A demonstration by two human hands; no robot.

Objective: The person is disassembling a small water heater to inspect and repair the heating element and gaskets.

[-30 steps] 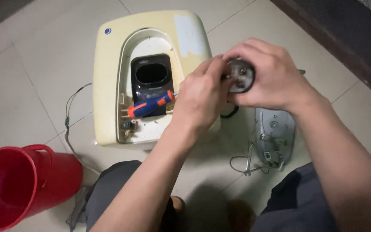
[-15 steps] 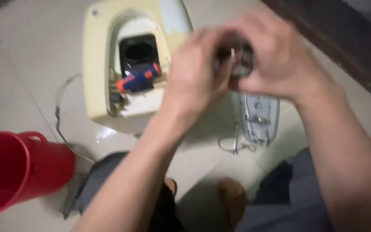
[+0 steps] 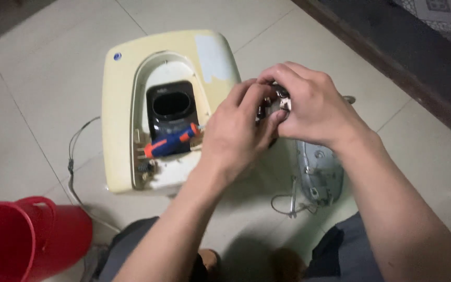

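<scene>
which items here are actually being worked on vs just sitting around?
In hand:
- small metal part, gripped between left hand and right hand

Lying about, untouched:
- cream appliance housing, opened on the floor
- orange-and-blue screwdriver resting inside it
- grey metal plate with wires
- red bucket
- loose wire

A pale tiled floor [image 3: 37, 120] carries a cream appliance housing [image 3: 118, 130], red bucket [image 3: 32, 240], and metal plate [image 3: 319, 172].
</scene>
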